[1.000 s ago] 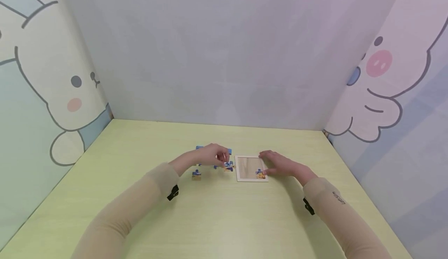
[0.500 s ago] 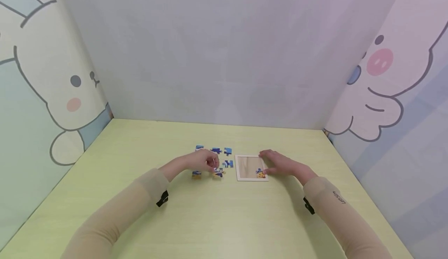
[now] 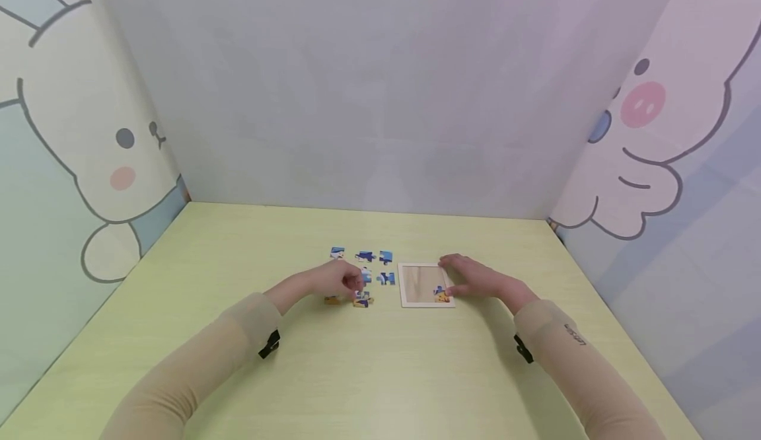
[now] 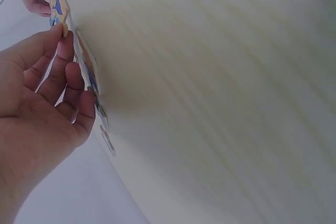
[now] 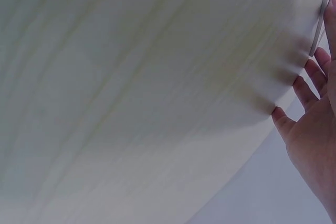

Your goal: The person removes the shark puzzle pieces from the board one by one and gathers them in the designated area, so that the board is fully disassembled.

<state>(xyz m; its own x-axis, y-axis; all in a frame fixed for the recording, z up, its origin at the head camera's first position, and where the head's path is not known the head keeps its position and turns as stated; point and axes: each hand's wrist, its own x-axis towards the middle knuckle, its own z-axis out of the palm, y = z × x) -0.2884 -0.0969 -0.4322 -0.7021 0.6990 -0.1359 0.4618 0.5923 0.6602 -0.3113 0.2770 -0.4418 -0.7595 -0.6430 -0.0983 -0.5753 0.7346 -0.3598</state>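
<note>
My left hand [image 3: 334, 279] pinches a yellow and blue jigsaw piece [image 3: 363, 300] between thumb and index finger. The left wrist view shows this piece [image 4: 61, 11] tilted at the fingertips, close over the table. Another piece [image 3: 331, 300] lies partly hidden under that hand. To the right is a shallow puzzle tray [image 3: 413, 306] with a white border, holding one yellow and blue piece [image 3: 441, 295] in its near right corner. My right hand [image 3: 475, 278] rests at the tray's right edge, fingers spread. In the right wrist view, the fingertips of this hand [image 5: 315, 121] touch the table.
Several loose jigsaw pieces lie left of the tray, among them a blue one [image 3: 386, 279], a dark blue one [image 3: 365, 256] and one at the back left [image 3: 337, 252]. Fabric walls [image 3: 380, 110] with cartoon animals enclose the pale table [image 3: 380, 374].
My left hand has moved left and slightly nearer with the jigsaw piece, away from the tray, and the pieces behind it have come into view. My right hand has stayed at the tray.
</note>
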